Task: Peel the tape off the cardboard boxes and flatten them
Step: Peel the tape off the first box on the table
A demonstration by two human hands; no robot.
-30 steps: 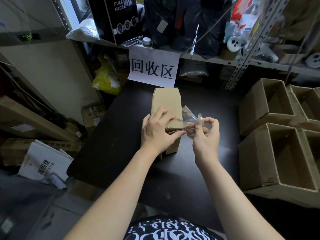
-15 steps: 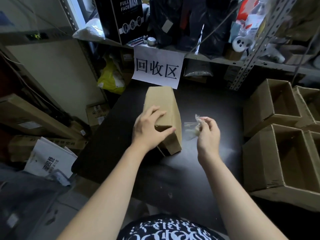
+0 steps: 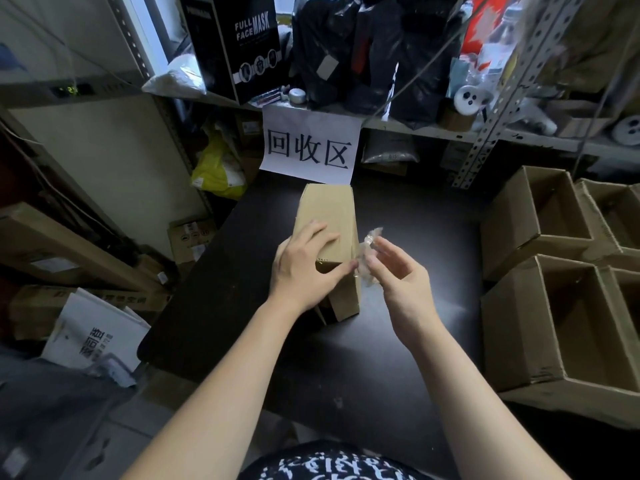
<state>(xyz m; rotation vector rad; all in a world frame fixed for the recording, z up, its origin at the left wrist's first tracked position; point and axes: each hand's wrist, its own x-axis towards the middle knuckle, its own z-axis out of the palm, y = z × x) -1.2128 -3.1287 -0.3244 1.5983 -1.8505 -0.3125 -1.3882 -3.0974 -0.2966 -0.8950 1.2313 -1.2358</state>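
Head-worn view, steeply down, close over table.
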